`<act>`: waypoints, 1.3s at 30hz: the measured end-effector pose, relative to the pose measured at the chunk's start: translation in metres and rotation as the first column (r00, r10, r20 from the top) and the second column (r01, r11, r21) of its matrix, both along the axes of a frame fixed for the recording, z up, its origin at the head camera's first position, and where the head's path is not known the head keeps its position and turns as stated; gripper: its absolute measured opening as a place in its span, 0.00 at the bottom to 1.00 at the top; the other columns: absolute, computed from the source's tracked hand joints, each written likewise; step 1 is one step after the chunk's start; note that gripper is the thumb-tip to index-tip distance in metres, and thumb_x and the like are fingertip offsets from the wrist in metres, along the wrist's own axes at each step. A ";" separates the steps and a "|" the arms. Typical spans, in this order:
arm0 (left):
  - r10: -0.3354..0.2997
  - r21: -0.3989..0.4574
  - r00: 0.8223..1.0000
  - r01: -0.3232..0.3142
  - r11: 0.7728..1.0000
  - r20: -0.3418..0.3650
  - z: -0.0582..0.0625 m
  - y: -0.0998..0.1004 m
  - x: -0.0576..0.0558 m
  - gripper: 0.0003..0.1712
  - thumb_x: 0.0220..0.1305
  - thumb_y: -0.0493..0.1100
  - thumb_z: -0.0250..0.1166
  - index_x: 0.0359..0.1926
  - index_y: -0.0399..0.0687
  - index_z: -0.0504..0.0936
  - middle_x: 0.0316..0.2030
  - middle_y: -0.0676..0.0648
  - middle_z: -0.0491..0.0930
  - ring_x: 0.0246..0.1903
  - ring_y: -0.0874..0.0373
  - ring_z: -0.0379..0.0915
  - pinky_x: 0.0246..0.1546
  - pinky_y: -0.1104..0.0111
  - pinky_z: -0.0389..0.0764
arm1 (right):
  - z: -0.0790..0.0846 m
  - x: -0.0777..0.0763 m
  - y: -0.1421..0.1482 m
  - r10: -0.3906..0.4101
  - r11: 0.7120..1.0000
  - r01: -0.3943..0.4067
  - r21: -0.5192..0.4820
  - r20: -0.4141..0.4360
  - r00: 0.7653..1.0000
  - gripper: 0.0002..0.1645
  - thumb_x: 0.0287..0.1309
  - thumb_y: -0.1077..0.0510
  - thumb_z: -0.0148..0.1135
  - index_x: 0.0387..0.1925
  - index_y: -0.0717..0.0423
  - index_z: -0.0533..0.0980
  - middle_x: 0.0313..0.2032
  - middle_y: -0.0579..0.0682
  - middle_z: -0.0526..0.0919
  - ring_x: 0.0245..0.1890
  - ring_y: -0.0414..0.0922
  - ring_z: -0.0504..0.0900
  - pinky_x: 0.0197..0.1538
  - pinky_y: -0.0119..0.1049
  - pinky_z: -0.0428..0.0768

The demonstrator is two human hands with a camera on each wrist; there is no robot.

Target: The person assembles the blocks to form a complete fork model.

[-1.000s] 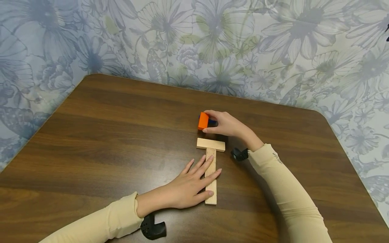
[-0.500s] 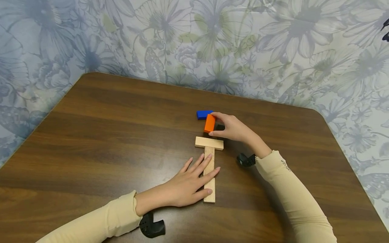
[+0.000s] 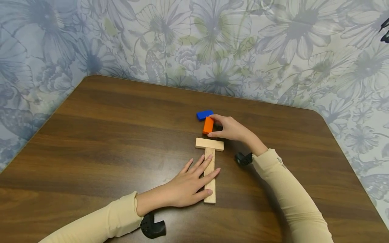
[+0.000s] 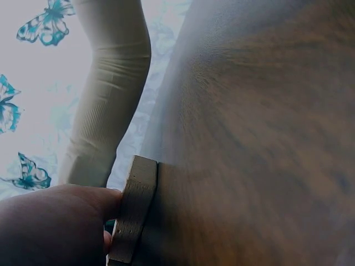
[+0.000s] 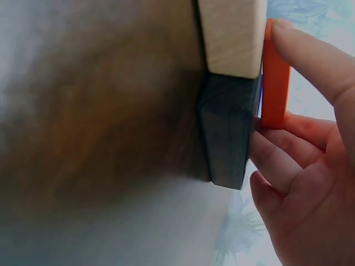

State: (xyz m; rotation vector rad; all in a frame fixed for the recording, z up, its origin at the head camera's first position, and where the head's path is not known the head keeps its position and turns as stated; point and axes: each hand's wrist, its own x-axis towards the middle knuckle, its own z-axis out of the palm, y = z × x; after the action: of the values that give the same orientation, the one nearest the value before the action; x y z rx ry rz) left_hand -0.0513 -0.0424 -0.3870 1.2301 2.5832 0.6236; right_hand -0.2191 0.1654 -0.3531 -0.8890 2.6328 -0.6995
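Spread flat with straight fingers, my left hand (image 3: 189,187) rests across the light wooden blocks (image 3: 210,184) laid end to end in a line. A crosswise wooden block (image 3: 209,144) lies at their far end, forming a T. In the left wrist view, the thumb lies against a wooden block (image 4: 134,210). My right hand (image 3: 232,130) pinches an orange block (image 3: 208,125) between thumb and fingers, beyond the crosspiece. Just behind the orange block is a blue block (image 3: 205,115). A black block (image 5: 227,133) shows beside the wooden crosspiece in the right wrist view, largely hidden by my hand in the head view.
The blocks lie on a brown wood-grain table (image 3: 121,135) with rounded far corners. Behind it hangs a flower-patterned backdrop (image 3: 194,44). A black wrist device (image 3: 153,226) sits at the left wrist and another device (image 3: 243,158) at the right.
My right hand has shifted right and slightly nearer with the orange block, uncovering the blue block, which has turned slightly in the last half second. My left hand stays on the wooden blocks.
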 end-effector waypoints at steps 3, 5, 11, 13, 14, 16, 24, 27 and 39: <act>0.001 -0.002 1.000 -0.001 1.000 0.005 0.000 0.000 0.000 0.35 0.71 0.60 0.42 0.73 0.56 0.48 0.72 0.45 0.26 0.69 0.50 0.20 0.62 0.46 0.34 | -0.003 -0.004 0.000 -0.001 1.000 0.001 -0.012 0.000 1.000 0.45 0.54 0.46 0.66 0.67 0.62 0.60 0.59 0.60 0.71 0.55 0.53 0.73 0.54 0.46 0.71; 0.001 0.000 1.000 -0.001 1.000 0.010 0.000 0.000 0.000 0.35 0.71 0.60 0.42 0.73 0.56 0.48 0.72 0.45 0.26 0.68 0.50 0.19 0.62 0.46 0.34 | -0.004 -0.005 0.000 -0.001 1.000 0.001 -0.012 0.000 1.000 0.45 0.54 0.46 0.66 0.67 0.61 0.60 0.58 0.59 0.71 0.55 0.53 0.73 0.54 0.46 0.71; 0.000 0.011 1.000 -0.001 1.000 0.020 -0.002 0.001 0.000 0.34 0.72 0.60 0.42 0.73 0.56 0.49 0.72 0.46 0.27 0.68 0.51 0.19 0.62 0.46 0.34 | -0.005 -0.004 0.000 0.005 0.999 -0.004 0.041 -0.012 1.000 0.45 0.54 0.44 0.66 0.67 0.60 0.61 0.60 0.60 0.69 0.58 0.54 0.70 0.57 0.49 0.67; 0.003 0.008 1.000 -0.003 1.000 0.021 -0.002 0.001 0.000 0.34 0.71 0.60 0.43 0.73 0.56 0.48 0.72 0.46 0.26 0.68 0.51 0.19 0.63 0.46 0.34 | -0.004 -0.003 0.000 0.008 0.998 -0.007 0.065 -0.012 1.000 0.44 0.55 0.44 0.65 0.67 0.60 0.61 0.61 0.60 0.68 0.59 0.55 0.68 0.58 0.50 0.65; 0.005 0.007 1.000 -0.005 1.000 0.020 -0.002 0.000 0.000 0.34 0.71 0.60 0.43 0.73 0.56 0.49 0.72 0.46 0.27 0.68 0.51 0.19 0.63 0.46 0.34 | -0.005 -0.003 -0.001 0.009 0.997 -0.008 0.075 -0.011 1.000 0.44 0.55 0.44 0.65 0.67 0.60 0.61 0.61 0.60 0.67 0.60 0.55 0.67 0.59 0.50 0.64; 0.006 0.006 1.000 -0.006 1.000 0.017 -0.001 0.000 -0.001 0.34 0.71 0.60 0.43 0.73 0.56 0.49 0.72 0.46 0.27 0.68 0.51 0.19 0.63 0.46 0.34 | -0.005 -0.003 -0.001 0.010 0.996 -0.009 0.094 -0.012 1.000 0.44 0.55 0.44 0.65 0.67 0.60 0.61 0.62 0.61 0.67 0.60 0.55 0.66 0.59 0.50 0.64; 0.003 -0.009 1.000 -0.003 1.000 0.015 0.000 0.000 -0.001 0.34 0.72 0.59 0.42 0.73 0.56 0.48 0.72 0.45 0.26 0.68 0.51 0.19 0.63 0.47 0.33 | -0.004 -0.004 0.000 0.044 0.993 -0.043 0.114 0.001 0.999 0.44 0.56 0.46 0.65 0.68 0.61 0.60 0.67 0.63 0.57 0.65 0.59 0.57 0.62 0.53 0.57; 0.002 -0.011 1.000 -0.002 1.000 0.014 0.000 0.001 -0.001 0.34 0.72 0.59 0.41 0.73 0.56 0.48 0.72 0.45 0.26 0.68 0.51 0.19 0.63 0.47 0.33 | -0.004 -0.004 0.001 0.048 0.994 -0.051 0.094 0.033 0.998 0.42 0.59 0.45 0.61 0.68 0.60 0.59 0.68 0.62 0.55 0.66 0.57 0.54 0.63 0.52 0.55; -0.001 0.008 1.000 0.002 1.000 -0.002 -0.001 0.001 -0.003 0.35 0.72 0.60 0.42 0.73 0.55 0.49 0.72 0.45 0.27 0.68 0.50 0.19 0.62 0.46 0.34 | -0.005 -0.005 0.002 0.079 0.995 -0.082 0.050 0.047 0.996 0.37 0.65 0.50 0.55 0.70 0.58 0.57 0.69 0.60 0.53 0.69 0.54 0.48 0.64 0.52 0.52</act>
State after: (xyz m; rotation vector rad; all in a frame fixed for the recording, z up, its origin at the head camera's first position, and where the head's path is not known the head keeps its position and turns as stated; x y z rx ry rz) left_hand -0.0538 -0.0418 -0.3882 1.2355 2.5836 0.6328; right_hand -0.2244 0.1675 -0.3580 -0.9474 2.5481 -0.6203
